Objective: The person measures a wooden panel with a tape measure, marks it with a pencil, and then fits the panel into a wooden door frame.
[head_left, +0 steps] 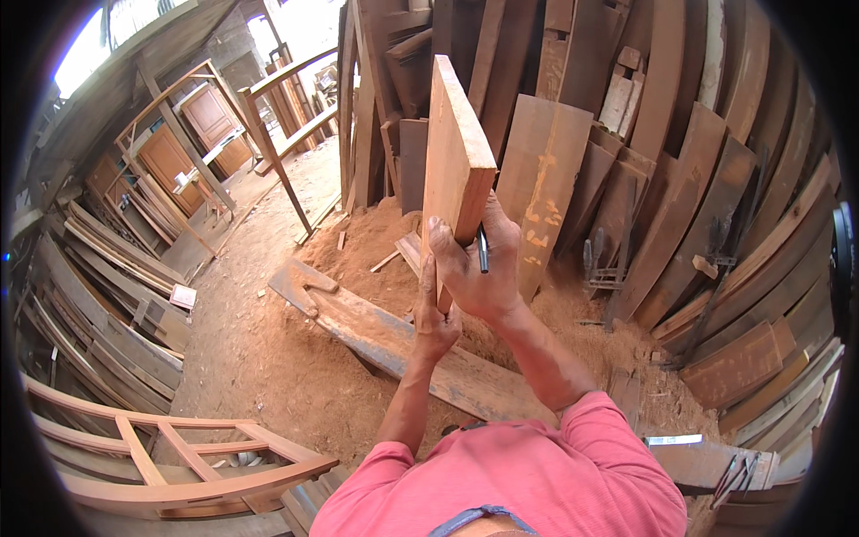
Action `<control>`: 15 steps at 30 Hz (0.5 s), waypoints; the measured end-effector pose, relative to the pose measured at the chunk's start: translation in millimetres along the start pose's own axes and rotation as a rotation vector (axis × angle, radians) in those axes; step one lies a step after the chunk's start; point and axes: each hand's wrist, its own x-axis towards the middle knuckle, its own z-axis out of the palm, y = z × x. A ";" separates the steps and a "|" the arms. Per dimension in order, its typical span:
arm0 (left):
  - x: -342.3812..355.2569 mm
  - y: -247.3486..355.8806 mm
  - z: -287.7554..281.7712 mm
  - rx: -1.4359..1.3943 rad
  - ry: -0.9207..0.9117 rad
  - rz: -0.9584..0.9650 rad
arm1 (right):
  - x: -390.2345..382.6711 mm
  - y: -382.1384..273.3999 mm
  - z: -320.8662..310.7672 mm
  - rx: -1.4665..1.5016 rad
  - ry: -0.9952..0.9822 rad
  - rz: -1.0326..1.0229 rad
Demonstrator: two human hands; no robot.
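Observation:
A thick reddish-brown wooden board point(449, 157) stands up in front of me, tilted, its far end pointing away. My right hand point(488, 268) is closed round the board's near lower part and also has a dark pen point(483, 251) between its fingers. Just below and to the left, my left hand point(436, 327) grips the same board at its lower end, with the thumb side against the wood. Parts of the fingers on the board's far side are hidden. Under my forearms lies a long worn plank point(385, 336) with a notched end.
Many planks point(546, 170) lean against the wall ahead and to the right. Sawdust point(309, 358) covers the floor. A slatted wooden frame point(192, 447) lies at lower left, with stacked curved boards point(98, 304) beyond it. Wooden doors point(165, 166) stand at far left.

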 end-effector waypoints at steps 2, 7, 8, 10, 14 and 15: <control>2.2 -8.4 2.9 0.043 0.009 0.017 | 3.6 3.4 0.7 0.022 -0.002 0.009; 10.1 -7.3 7.1 0.038 0.016 -0.016 | 8.5 16.8 2.5 0.039 0.026 -0.002; 11.0 -7.7 7.3 0.034 0.015 -0.018 | 9.0 17.2 3.3 0.040 0.027 0.005; 12.6 -7.8 6.5 0.031 0.015 -0.008 | 10.8 14.6 3.8 0.042 0.023 0.025; 15.4 -9.2 5.6 0.001 0.026 0.024 | 12.2 13.9 5.0 0.013 0.026 0.031; 15.4 -9.1 5.6 -0.007 0.030 0.024 | 12.2 13.8 5.4 0.006 0.026 0.030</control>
